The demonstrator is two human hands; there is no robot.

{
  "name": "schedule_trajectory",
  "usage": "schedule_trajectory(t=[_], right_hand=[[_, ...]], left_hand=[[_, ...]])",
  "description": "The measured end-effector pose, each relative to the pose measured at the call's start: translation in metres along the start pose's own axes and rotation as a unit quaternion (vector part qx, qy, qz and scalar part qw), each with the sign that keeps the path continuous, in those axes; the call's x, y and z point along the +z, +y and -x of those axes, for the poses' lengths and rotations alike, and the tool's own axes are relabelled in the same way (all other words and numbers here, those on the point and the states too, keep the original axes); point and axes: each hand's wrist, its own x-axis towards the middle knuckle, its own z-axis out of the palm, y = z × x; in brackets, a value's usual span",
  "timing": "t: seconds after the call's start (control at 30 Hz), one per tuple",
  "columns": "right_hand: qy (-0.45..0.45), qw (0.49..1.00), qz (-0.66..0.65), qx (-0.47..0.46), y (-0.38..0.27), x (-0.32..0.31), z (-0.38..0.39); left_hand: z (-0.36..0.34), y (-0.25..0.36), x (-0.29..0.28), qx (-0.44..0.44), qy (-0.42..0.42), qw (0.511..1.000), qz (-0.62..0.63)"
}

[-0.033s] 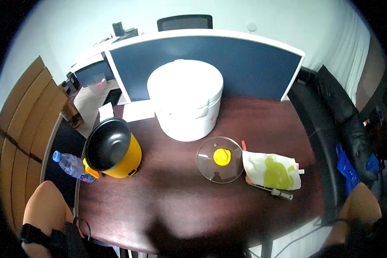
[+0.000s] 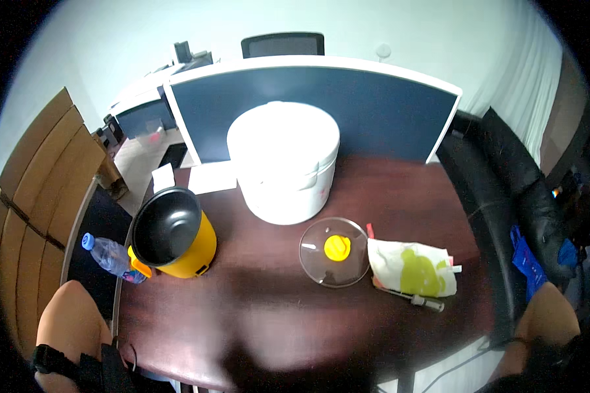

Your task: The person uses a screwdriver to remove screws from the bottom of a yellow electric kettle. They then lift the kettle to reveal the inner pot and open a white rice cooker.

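Both of my hands are out of view. At the lower left corner shows my bent left arm [image 2: 72,321], with a black strap round it, and at the lower right my bent right arm [image 2: 552,318]. Between them on the dark red-brown table stands a yellow pot [image 2: 203,245] with a black inside and an orange-yellow handle, at the left. A round glass lid [image 2: 314,262] with a yellow knob lies right of the middle. Beside it rests a white cloth [image 2: 387,255] with a green print, partly over a screwdriver [image 2: 428,303].
A large white lidded tub [image 2: 285,183] stands at the back against a blue-grey partition [image 2: 393,111]. White paper [image 2: 213,177] lies left of it. A clear bottle [image 2: 111,255] with a blue cap is at the left edge. A black sofa [image 2: 485,196] flanks the right side.
The whole scene sits slightly lower in the picture, as the view has tilted up a little. Nothing on the table has visibly moved.
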Motion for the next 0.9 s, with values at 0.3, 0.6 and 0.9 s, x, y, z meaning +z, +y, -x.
schedule_trajectory(t=[0.3, 0.6, 0.9], right_hand=[[0.02, 1.0, -0.017, -0.013, -0.021, -0.005, -0.006], [0.022, 0.999, 0.007, -0.031, -0.05, -0.007, -0.009], [0.031, 0.999, 0.005, -0.043, -0.053, -0.01, -0.016]], left_hand=[[0.011, 0.023, -0.001, -0.011, -0.002, 1.0, -0.02], [0.014, 0.032, -0.001, 0.009, -0.004, 0.999, -0.03], [0.01, 0.022, 0.0, -0.001, 0.003, 0.999, -0.035]])
